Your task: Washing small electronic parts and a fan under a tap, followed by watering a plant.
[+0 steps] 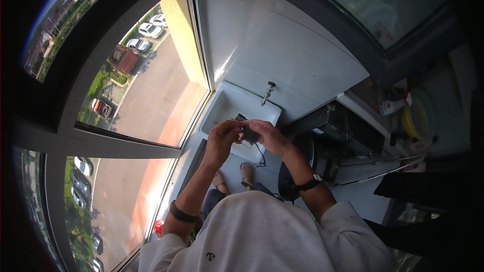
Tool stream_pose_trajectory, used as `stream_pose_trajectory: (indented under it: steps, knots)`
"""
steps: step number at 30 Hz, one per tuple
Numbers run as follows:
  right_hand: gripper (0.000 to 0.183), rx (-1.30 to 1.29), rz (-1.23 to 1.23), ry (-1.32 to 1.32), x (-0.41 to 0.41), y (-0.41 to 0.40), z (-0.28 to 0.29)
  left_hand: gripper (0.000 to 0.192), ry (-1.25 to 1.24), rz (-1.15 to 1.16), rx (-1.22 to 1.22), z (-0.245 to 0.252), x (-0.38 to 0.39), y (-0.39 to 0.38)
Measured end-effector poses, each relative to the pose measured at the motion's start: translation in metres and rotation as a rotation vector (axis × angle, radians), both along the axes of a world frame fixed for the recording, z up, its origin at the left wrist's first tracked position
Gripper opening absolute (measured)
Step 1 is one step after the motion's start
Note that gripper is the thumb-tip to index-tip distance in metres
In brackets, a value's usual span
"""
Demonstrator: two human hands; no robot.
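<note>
Both my hands meet over the near part of a white sink (216, 106). My right hand (266, 136) is closed on a small dark object (249, 134), whose exact kind I cannot tell. My left hand (225, 136) has its thumb and fingers bent at the object's left side; whether they pinch a part of it is not clear. A dark cable (261, 153) hangs below the object. Just beyond my fingertips a dark ribbed item (240, 117) shows against the basin. The metal tap (267, 93) juts from the wall behind the sink.
A large window (151, 83) runs along the left. Black cabinet-like units (340, 128) stand right of the sink. Farther right are a spray bottle (393, 106) and a yellow basin (410, 121). A round black object (293, 175) is near my right forearm.
</note>
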State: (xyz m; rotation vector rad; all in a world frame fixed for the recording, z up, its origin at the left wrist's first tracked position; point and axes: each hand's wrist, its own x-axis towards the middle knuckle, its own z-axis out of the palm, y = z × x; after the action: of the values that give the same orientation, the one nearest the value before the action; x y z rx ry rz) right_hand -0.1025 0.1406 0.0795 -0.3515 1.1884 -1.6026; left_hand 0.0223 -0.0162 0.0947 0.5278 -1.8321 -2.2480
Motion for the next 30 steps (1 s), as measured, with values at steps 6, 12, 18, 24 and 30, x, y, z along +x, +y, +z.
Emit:
stream_pose_trajectory:
  steps: [6, 12, 18, 24, 30]
  knots:
    - [0.045, -0.066, -0.037, 0.02, -0.003, 0.003, -0.013, 0.011, -0.054, 0.019, 0.117, 0.007, 0.005, -0.005]
    - [0.05, -0.016, -0.007, 0.097, 0.0, -0.001, -0.008, 0.006, -0.036, 0.004, -0.04, 0.013, -0.001, -0.013]
    - [0.05, 0.016, -0.013, 0.148, 0.0, -0.004, -0.01, 0.006, -0.044, -0.058, 0.077, -0.001, -0.012, -0.022]
    - [0.045, 0.0, -0.012, 0.118, -0.003, 0.0, -0.002, 0.006, -0.029, -0.075, 0.077, -0.001, -0.013, -0.02]
    - [0.044, 0.003, 0.017, 0.096, -0.004, -0.001, -0.005, 0.008, -0.114, -0.114, -0.206, 0.022, -0.015, -0.019]
